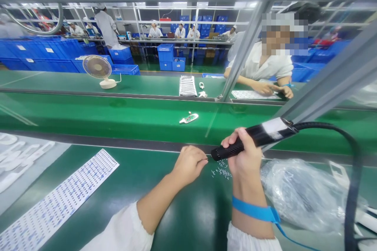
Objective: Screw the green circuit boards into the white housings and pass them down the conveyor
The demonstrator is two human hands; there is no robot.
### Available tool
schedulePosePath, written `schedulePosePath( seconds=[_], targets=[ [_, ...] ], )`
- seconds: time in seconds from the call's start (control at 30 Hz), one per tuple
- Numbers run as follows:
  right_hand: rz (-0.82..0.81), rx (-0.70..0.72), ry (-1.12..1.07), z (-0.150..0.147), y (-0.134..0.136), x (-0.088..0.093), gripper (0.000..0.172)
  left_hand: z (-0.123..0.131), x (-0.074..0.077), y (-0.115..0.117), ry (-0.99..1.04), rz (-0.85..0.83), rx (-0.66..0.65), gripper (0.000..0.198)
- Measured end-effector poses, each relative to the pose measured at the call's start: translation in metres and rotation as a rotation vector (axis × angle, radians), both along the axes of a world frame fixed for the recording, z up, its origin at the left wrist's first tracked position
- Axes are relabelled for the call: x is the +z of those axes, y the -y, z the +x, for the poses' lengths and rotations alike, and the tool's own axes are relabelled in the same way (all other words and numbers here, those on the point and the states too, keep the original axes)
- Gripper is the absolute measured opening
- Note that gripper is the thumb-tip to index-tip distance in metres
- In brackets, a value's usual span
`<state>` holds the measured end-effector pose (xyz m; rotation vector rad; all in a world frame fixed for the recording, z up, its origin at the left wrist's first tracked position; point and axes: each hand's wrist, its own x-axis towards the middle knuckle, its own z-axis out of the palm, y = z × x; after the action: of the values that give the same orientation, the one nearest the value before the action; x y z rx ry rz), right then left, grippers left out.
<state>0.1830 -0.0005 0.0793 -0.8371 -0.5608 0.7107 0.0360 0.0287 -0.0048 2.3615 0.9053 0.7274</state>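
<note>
My right hand is wrapped around a black electric screwdriver, which has a white label and a thick black cable. Its nose points left and slightly down. My left hand meets it there, thumb and fingertips pinched together at the thin dark tip. Whatever small thing lies between those fingertips is too small to make out. Beneath the nose, many small silvery screws lie scattered on the green bench. A blue strap circles my right wrist.
A sheet of printed labels lies at left. Right of my arm is a clear plastic bag. Beyond the bench edge, a small circuit board in a white shell rests on the green belt. A fan and a co-worker are across.
</note>
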Motion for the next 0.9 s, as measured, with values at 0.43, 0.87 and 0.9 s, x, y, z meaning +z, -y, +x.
schedulePosePath(
  seconds=[0.43, 0.87, 0.9],
  targets=[
    [-0.052, -0.050, -0.073, -0.003, -0.005, -0.008, 0.050, -0.024, -0.002, 0.075, 0.414, -0.105, 0.264, 0.019],
    [-0.358, 0.261, -0.372, -0.053, -0.006, -0.054, 0.053, -0.022, -0.012, 0.075, 0.254, -0.084, 0.190, 0.044],
    [-0.340, 0.250, -0.400, -0.059, -0.004, -0.060, 0.057, -0.021, -0.012, 0.076, 0.228, -0.077, 0.193, 0.042]
  ],
)
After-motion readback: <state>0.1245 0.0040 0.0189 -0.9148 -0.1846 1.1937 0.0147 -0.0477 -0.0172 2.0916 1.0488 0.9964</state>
